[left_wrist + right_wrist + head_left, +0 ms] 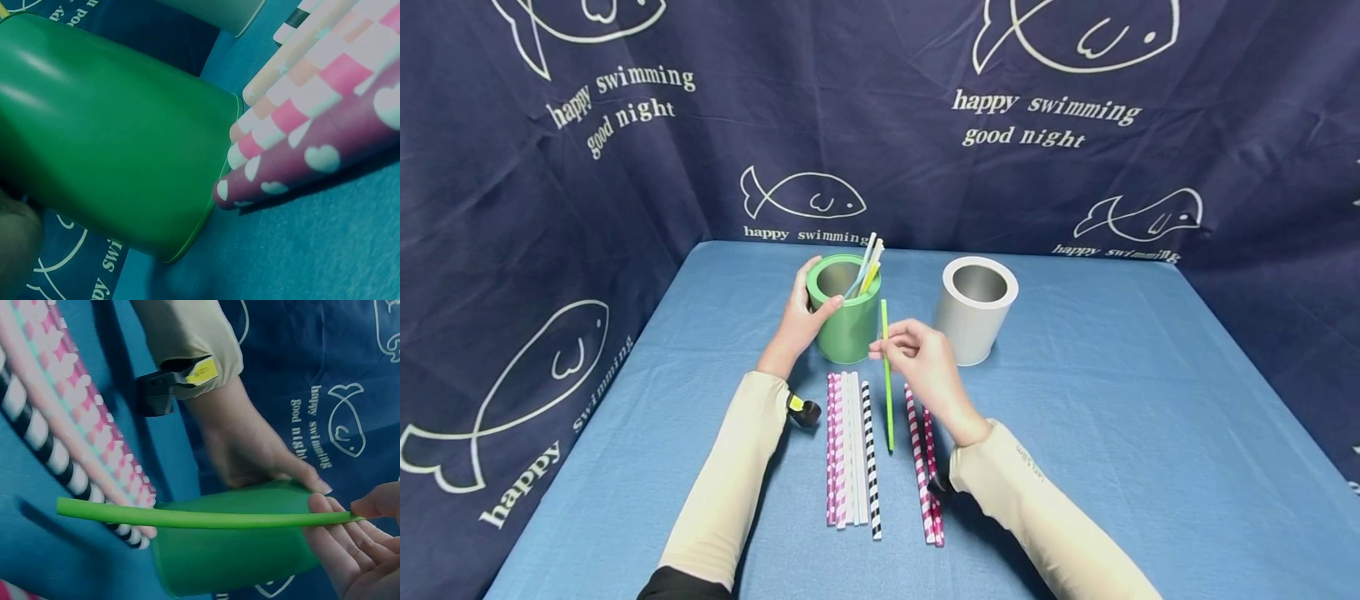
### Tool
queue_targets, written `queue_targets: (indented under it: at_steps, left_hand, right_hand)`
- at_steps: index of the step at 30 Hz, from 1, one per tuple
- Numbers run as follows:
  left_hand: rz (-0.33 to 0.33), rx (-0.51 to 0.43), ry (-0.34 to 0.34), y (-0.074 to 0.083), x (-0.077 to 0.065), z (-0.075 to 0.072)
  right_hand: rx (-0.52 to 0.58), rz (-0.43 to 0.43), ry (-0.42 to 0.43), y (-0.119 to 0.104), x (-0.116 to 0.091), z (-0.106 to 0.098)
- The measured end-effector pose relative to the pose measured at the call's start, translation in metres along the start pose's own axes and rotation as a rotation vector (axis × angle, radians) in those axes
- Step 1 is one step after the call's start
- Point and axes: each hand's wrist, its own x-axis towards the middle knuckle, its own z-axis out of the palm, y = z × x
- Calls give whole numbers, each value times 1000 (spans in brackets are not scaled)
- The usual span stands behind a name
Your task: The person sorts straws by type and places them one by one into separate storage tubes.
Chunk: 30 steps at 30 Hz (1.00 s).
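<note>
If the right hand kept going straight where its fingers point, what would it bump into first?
Probably the side of the green can, though how much gap remains is hard to judge.

Plenty of room out at the right of frame, wide blue table (1112,383) past the white can (972,329)! Mid-frame, the right hand (922,354) and green straw (889,400) plug the gap beside the green can (847,329); a row of straws (840,450) crowds lower centre.

A curtained tabletop booth, the kind of room around it hidden: navy fabric curtains printed with white fish outlines (895,92) line the blue cloth-covered table (1112,417)'s far and side edges.
</note>
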Motion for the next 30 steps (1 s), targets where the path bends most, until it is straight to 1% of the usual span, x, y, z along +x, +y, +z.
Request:
queue_targets:
  at_steps: [4, 6, 10, 13, 15, 17, 20, 24, 30]
  left_hand:
    - [4, 7, -1, 0, 0, 0]
    - [2, 10, -1, -1, 0, 0]
    - [1, 10, 3, -19, 6, -2]
    - [14, 12, 10, -35, 11, -4]
    - [20, 24, 17, -38, 12, -5]
    - [11, 30, 18, -36, 11, -5]
    - [-8, 34, 11, -22, 7, -3]
    - [-17, 39, 0, -4, 1, -2]
    - [-5, 36, -2, -1, 1, -1]
  right_hand:
    - [-53, -136, 69, -11, 1, 0]
    - [-61, -205, 104, -16, 2, 0]
    - [-54, -352, 160, -25, 4, 1]
    - [-84, -463, 199, -33, 5, 1]
    - [-110, -525, 223, -39, 6, 0]
    - [-134, -579, 245, -45, 6, 0]
    - [-138, -644, 268, -53, 9, -1]
    - [-96, -709, 299, -64, 15, -1]
    - [-11, -805, 380, -77, 27, 0]
